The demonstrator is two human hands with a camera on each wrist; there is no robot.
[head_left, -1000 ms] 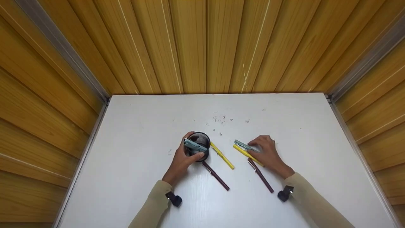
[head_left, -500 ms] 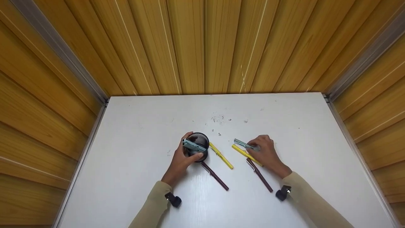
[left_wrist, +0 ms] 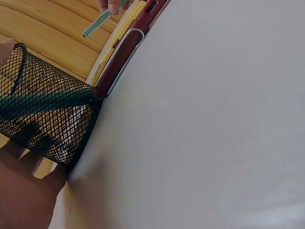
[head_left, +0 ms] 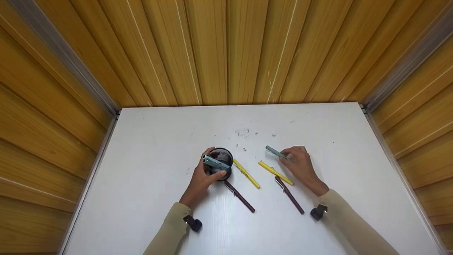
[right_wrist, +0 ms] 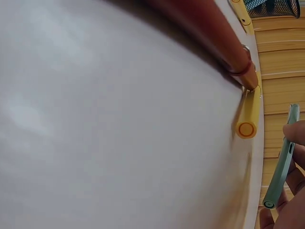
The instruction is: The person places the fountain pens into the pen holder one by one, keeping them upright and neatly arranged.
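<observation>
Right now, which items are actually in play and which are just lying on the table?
In play:
- left hand holding a green pen over the black mesh cup
- right hand pinching a second green pen, lifted off the table

Lying about:
- two yellow pens
- two maroon pens
- white table
</observation>
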